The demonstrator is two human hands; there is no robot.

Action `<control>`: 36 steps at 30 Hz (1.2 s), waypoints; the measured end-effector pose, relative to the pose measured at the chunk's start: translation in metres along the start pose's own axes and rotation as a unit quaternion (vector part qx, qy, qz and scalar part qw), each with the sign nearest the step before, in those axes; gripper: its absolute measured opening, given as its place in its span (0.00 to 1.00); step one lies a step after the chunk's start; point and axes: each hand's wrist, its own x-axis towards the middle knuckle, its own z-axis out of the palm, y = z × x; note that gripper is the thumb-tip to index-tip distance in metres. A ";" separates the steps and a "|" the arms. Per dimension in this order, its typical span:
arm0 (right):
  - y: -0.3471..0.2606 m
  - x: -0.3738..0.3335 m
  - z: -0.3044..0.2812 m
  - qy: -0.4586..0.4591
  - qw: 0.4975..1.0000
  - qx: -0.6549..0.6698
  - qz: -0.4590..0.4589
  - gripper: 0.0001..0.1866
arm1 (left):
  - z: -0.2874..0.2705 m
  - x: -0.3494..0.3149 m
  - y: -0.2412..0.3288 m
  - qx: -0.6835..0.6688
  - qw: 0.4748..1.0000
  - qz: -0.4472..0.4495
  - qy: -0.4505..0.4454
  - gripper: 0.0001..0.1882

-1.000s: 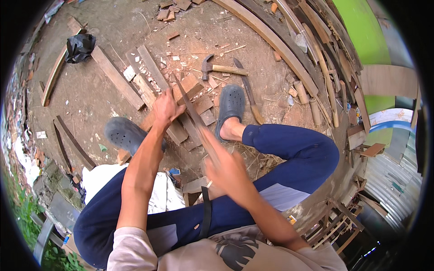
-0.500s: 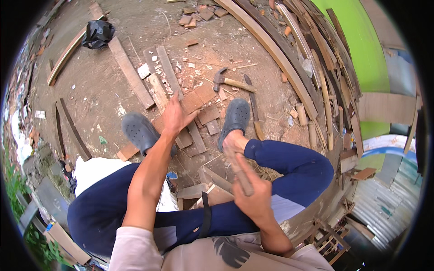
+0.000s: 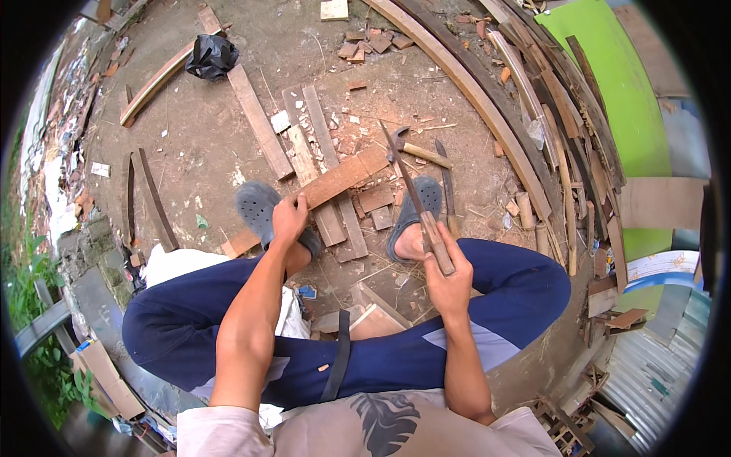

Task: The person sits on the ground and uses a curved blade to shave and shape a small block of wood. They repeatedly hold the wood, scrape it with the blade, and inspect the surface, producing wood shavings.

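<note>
I sit on the ground in blue trousers and grey clogs. My left hand (image 3: 289, 218) grips the near part of a brown wooden board (image 3: 340, 178) that lies slanted on the dirt across other planks, in front of my feet. My right hand (image 3: 449, 283) is shut on the wooden handle of a long, narrow blade (image 3: 402, 169). The blade points away from me, raised over my right foot (image 3: 415, 221), and its tip sits near the board's far end.
A hammer (image 3: 417, 151) and another long tool (image 3: 447, 186) lie on the dirt beyond my right foot. Straight planks (image 3: 255, 122), wood offcuts (image 3: 365, 46) and a black bag (image 3: 212, 55) lie further out. Curved timbers (image 3: 472, 91) and a green panel (image 3: 617, 84) stand at right.
My right hand drew back toward my lap and then came forward and to the right, with the blade now pointing away over my right foot. My left hand has stayed on the board.
</note>
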 end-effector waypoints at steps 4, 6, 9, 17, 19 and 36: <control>0.011 -0.004 0.004 -0.010 1.000 0.005 -0.007 0.27 | -0.007 -0.012 -0.010 -0.017 0.999 0.029 0.017 0.20; 0.006 -0.006 0.007 -0.018 1.000 0.012 0.001 0.27 | -0.012 -0.015 -0.016 0.000 0.998 0.061 0.028 0.19; 0.013 -0.009 0.008 -0.014 0.999 -0.012 -0.032 0.27 | -0.018 -0.022 -0.011 0.003 0.997 0.081 0.016 0.18; 0.008 -0.016 0.009 -0.028 0.998 -0.009 -0.059 0.29 | -0.025 -0.025 -0.019 -0.021 0.996 0.084 -0.009 0.15; 0.009 -0.017 0.010 -0.023 0.997 -0.019 -0.071 0.29 | -0.026 -0.025 -0.017 -0.018 0.997 0.079 -0.010 0.14; 0.000 -0.018 0.010 -0.049 0.997 -0.036 -0.042 0.27 | -0.027 -0.027 -0.016 -0.064 0.993 0.094 -0.024 0.15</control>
